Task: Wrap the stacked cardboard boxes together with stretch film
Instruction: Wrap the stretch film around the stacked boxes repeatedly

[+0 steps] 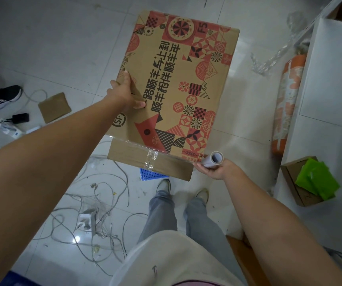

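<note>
Now left hand (127, 93) presses flat on printed top box (178, 83). Right hand (213, 169) curls round film roll (214, 159) at box's near corner. Film thin, stretchy, clingy; boxes stiff, likely light.

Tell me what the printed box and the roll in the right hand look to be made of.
Printed box: brown cardboard, matte, with red and black print. Roll: thin clear glossy plastic film, seemingly on a pale tube core; a shiny sheet stretches from it across the box's near edge.
</note>
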Demonstrator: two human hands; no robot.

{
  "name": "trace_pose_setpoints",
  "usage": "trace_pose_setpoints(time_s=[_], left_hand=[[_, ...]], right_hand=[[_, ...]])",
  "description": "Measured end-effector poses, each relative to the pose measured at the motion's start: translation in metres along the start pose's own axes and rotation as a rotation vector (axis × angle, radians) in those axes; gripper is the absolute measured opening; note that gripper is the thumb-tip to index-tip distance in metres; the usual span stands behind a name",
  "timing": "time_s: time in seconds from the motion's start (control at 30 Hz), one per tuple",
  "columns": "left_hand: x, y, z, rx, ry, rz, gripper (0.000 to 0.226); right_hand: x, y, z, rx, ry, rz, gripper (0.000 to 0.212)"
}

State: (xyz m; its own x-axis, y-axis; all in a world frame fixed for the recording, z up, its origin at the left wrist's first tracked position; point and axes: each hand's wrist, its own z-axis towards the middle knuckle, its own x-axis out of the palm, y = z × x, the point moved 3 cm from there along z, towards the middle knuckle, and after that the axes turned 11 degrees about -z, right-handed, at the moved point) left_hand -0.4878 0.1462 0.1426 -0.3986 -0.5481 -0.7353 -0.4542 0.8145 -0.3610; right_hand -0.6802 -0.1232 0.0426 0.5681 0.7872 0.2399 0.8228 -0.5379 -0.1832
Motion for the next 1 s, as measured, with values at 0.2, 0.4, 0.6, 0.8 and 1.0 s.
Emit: trace_pose_setpoints(time_s=[0.2,0.4,0.6,0.8,1.0], left_hand=[[0.000,0.000,-0.005,0.046,-0.016,0.028,0.110],[0.005,0.013,-0.031,0.194,-0.216,-0.082,0.090],[0.023,0.044,-0.094,-0.249,-0.383,-0.623,0.123],[0.061,0.027,-0.142,-0.608,-0.148,-1.296,0.115],[0.108,-0.029,-0.149,-0.726,0.226,-1.653,0.059]], right_hand=[[0.000,0.006,0.001,0.016,-0.023,-0.055,0.034],[0.000,0.003,-0.001,-0.022,-0.041,0.050,0.042],[0.008,0.000,-0.001,-0.083,-0.072,-0.176,0.024],[0.005,0.001,0.001,-0.061,-0.056,-0.198,0.026],[0.006,0.005,-0.005,-0.056,-0.038,-0.092,0.042]])
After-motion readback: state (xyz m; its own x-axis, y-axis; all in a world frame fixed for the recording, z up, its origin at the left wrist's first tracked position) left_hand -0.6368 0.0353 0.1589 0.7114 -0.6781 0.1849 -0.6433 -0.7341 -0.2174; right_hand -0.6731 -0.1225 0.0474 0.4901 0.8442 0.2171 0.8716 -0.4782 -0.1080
